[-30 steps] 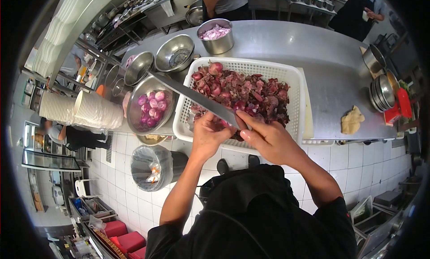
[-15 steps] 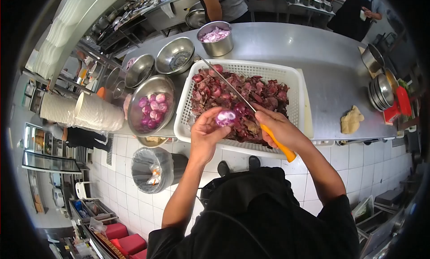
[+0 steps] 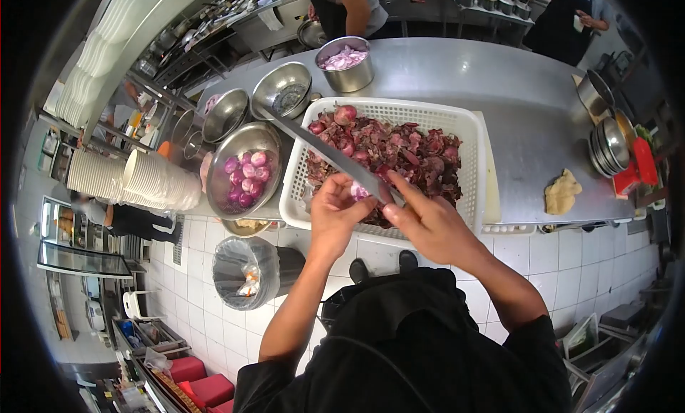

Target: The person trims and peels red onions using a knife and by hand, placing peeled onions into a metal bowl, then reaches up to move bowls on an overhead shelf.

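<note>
In my left hand is a partly peeled red onion, pinched between thumb and fingers. My right hand is closed on a knife, its handle now hidden by the hand. The broad blade slants up and left across the onion, its tip over the metal bowls. Both hands are above the near side of a white plastic basket, which holds loose red onion skins and several unpeeled red onions.
Left of the basket, a steel bowl holds several peeled onions. Two more metal bowls and a pot of sliced onion stand behind. A crumpled cloth lies to the right. Below is a lined bin. Other people stand across the counter.
My right hand has turned the knife so its flat side shows and the blade now crosses the onion. That hand has moved closer to my left hand.
</note>
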Demonstrator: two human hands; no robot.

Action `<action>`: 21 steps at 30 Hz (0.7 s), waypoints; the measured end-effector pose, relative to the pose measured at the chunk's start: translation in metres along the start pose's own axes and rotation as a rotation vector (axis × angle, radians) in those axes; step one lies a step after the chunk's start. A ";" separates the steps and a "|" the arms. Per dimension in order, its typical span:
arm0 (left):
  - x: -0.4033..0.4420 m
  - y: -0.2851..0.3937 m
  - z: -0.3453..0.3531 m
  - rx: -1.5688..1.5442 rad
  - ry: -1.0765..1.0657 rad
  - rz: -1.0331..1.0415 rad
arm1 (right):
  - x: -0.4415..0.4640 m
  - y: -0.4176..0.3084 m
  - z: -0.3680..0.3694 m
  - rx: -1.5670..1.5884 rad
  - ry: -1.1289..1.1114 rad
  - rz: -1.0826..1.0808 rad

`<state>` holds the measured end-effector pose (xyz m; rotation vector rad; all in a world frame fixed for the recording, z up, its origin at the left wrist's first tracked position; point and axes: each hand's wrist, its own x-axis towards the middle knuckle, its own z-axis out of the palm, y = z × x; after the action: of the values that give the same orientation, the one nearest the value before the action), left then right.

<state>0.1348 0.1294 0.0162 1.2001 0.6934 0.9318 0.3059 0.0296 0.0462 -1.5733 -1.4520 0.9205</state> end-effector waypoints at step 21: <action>-0.016 0.001 0.008 0.000 0.009 -0.019 | 0.014 0.004 -0.010 0.075 -0.053 0.165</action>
<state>0.1339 0.1114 0.0182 1.1885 0.7107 0.9221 0.3175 0.0425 0.0473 -1.6420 -1.3235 1.1070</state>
